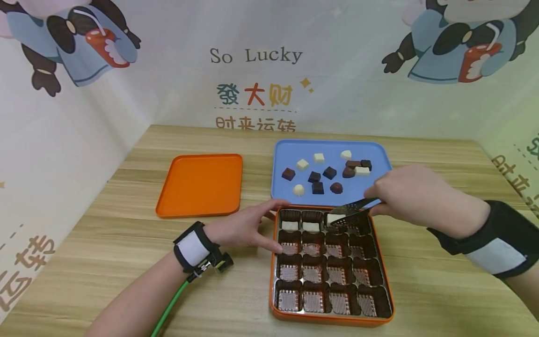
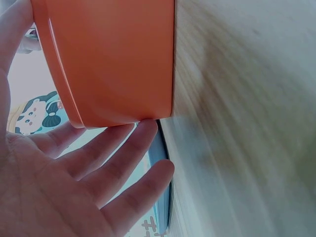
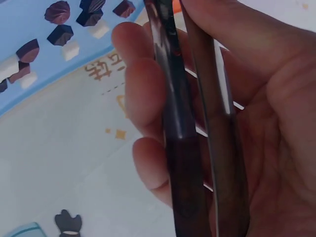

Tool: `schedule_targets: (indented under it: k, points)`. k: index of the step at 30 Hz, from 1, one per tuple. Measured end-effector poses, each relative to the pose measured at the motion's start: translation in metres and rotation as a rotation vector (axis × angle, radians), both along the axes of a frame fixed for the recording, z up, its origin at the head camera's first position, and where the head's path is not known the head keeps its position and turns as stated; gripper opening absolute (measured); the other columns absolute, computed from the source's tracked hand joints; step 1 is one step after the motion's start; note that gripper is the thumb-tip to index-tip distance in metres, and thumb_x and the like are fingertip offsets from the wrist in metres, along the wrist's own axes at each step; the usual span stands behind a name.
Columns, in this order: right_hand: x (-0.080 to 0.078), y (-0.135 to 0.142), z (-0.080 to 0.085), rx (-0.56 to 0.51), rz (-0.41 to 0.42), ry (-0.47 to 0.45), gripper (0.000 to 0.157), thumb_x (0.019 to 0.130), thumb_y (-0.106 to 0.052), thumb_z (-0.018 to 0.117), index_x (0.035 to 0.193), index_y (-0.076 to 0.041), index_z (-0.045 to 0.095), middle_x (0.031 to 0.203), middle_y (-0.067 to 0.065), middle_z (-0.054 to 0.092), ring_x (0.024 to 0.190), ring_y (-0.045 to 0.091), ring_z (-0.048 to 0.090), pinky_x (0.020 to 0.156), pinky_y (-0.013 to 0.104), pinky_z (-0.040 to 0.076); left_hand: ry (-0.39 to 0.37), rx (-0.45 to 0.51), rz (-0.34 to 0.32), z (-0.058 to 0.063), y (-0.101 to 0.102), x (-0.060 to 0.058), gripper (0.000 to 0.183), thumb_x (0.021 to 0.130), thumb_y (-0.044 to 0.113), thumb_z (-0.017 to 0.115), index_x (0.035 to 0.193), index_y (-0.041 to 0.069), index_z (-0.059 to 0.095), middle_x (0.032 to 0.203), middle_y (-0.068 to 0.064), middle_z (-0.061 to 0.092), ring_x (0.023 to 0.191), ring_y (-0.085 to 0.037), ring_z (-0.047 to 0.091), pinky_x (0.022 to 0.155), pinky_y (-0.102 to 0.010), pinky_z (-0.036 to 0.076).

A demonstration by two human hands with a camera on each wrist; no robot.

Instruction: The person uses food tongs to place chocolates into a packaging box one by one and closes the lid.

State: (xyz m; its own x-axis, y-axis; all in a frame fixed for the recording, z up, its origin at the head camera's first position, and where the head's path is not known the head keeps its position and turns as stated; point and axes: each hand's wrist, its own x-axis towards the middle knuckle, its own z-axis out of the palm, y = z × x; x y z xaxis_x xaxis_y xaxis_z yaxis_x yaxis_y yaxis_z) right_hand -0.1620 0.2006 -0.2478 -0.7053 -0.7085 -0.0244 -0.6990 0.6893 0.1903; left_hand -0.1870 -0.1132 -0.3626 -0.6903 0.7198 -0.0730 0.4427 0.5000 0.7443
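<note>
My right hand (image 1: 410,199) grips black slotted tongs (image 1: 355,206); the right wrist view shows fingers and thumb around both arms. The tongs' ends are at a white chocolate (image 1: 335,218) over the third compartment of the far row. Two white chocolates (image 1: 289,226) sit in the first two compartments of that row, inside an orange-rimmed tin (image 1: 332,319) with a brown divided insert. With fingers spread and mostly straight, my left hand (image 1: 246,229) touches the tin's far left corner; its thumb rests at the left rim. In the left wrist view, fingertips (image 2: 147,127) meet the orange wall.
Behind the tin, a blue tray (image 1: 280,159) bears several dark, brown and white chocolates (image 1: 330,172). An orange tray (image 1: 202,185) lies to the left on the wooden table (image 1: 126,187). A printed cloth (image 1: 252,28) stands behind and beside the table.
</note>
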Motion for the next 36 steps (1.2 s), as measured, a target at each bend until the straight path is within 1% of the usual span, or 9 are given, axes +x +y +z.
schedule_targets:
  k: [5, 12, 18, 22, 24, 26, 29, 33, 36]
  points:
    - [0.005, -0.017, -0.002, 0.063, -0.019, 0.028, 0.021, 0.071, -0.032, 0.073, 0.066, -0.021, 0.056, 0.056, -0.01, 0.042, 0.05, 0.005, 0.038, 0.045, 0.026, 0.037, 0.007, -0.008, -0.007, 0.0, 0.0, -0.001, 0.089, 0.065, 0.051, 0.074, 0.138, 0.034, 0.027, 0.135, 0.012, 0.037, 0.111, -0.007, 0.044, 0.092, -0.031, 0.036]
    - [0.007, -0.036, -0.005, 0.087, 0.058, 0.16, 0.04, 0.068, -0.022, 0.076, 0.053, -0.02, 0.039, 0.048, -0.008, 0.029, 0.045, 0.008, 0.027, 0.043, 0.024, 0.028, 0.015, -0.012, -0.005, 0.001, 0.0, 0.0, 0.088, 0.066, 0.049, 0.074, 0.138, 0.035, 0.027, 0.136, 0.011, 0.036, 0.111, -0.007, 0.044, 0.092, -0.032, 0.036]
    - [0.005, -0.05, -0.013, 0.136, 0.117, 0.227, 0.044, 0.077, -0.001, 0.063, 0.053, -0.019, 0.031, 0.053, -0.006, 0.014, 0.054, 0.01, 0.014, 0.05, 0.027, 0.014, 0.005, 0.002, 0.004, 0.0, 0.0, 0.001, 0.087, 0.067, 0.046, 0.075, 0.138, 0.033, 0.028, 0.137, 0.009, 0.035, 0.112, -0.008, 0.043, 0.093, -0.032, 0.035]
    - [0.003, -0.055, -0.02, 0.17, 0.162, 0.313, 0.043, 0.077, 0.004, 0.059, 0.053, -0.018, 0.031, 0.05, -0.004, 0.019, 0.052, 0.009, 0.015, 0.045, 0.024, 0.017, -0.011, 0.011, 0.006, -0.001, 0.0, 0.001, 0.086, 0.067, 0.044, 0.075, 0.138, 0.033, 0.028, 0.136, 0.009, 0.036, 0.112, -0.009, 0.043, 0.093, -0.032, 0.035]
    - [0.003, -0.055, -0.021, 0.175, 0.16, 0.325, 0.042, 0.076, 0.005, 0.058, 0.052, -0.018, 0.032, 0.05, -0.004, 0.02, 0.051, 0.008, 0.015, 0.044, 0.023, 0.017, -0.016, 0.012, 0.006, -0.001, 0.0, 0.002, 0.086, 0.067, 0.045, 0.075, 0.138, 0.034, 0.027, 0.136, 0.008, 0.036, 0.113, -0.01, 0.042, 0.093, -0.033, 0.036]
    - [0.003, -0.055, -0.02, 0.173, 0.146, 0.299, 0.041, 0.075, 0.005, 0.059, 0.052, -0.017, 0.033, 0.05, -0.005, 0.02, 0.051, 0.009, 0.016, 0.044, 0.024, 0.016, -0.013, 0.005, 0.009, -0.001, 0.0, 0.002, 0.086, 0.066, 0.045, 0.075, 0.137, 0.035, 0.027, 0.136, 0.009, 0.037, 0.112, -0.009, 0.042, 0.092, -0.033, 0.036]
    - [0.004, -0.054, -0.015, 0.174, 0.098, 0.203, 0.038, 0.075, -0.002, 0.064, 0.054, -0.018, 0.037, 0.049, -0.006, 0.023, 0.05, 0.009, 0.018, 0.046, 0.025, 0.017, -0.009, 0.004, 0.01, -0.001, 0.0, 0.001, 0.086, 0.067, 0.045, 0.075, 0.138, 0.034, 0.027, 0.136, 0.008, 0.037, 0.113, -0.009, 0.042, 0.092, -0.033, 0.036]
    - [0.008, -0.05, -0.004, 0.16, -0.004, 0.092, 0.034, 0.072, -0.019, 0.073, 0.055, -0.019, 0.043, 0.048, -0.006, 0.034, 0.046, 0.009, 0.032, 0.044, 0.024, 0.029, -0.005, 0.002, 0.007, -0.001, 0.0, 0.0, 0.087, 0.067, 0.044, 0.075, 0.138, 0.032, 0.028, 0.136, 0.009, 0.036, 0.112, -0.009, 0.043, 0.092, -0.032, 0.036]
    - [0.008, -0.041, 0.006, 0.123, -0.074, 0.027, 0.03, 0.071, -0.029, 0.075, 0.058, -0.019, 0.049, 0.05, -0.006, 0.04, 0.046, 0.009, 0.038, 0.044, 0.026, 0.035, -0.002, 0.006, 0.0, -0.001, 0.0, -0.001, 0.087, 0.067, 0.044, 0.075, 0.138, 0.032, 0.028, 0.137, 0.009, 0.036, 0.112, -0.009, 0.043, 0.092, -0.032, 0.036]
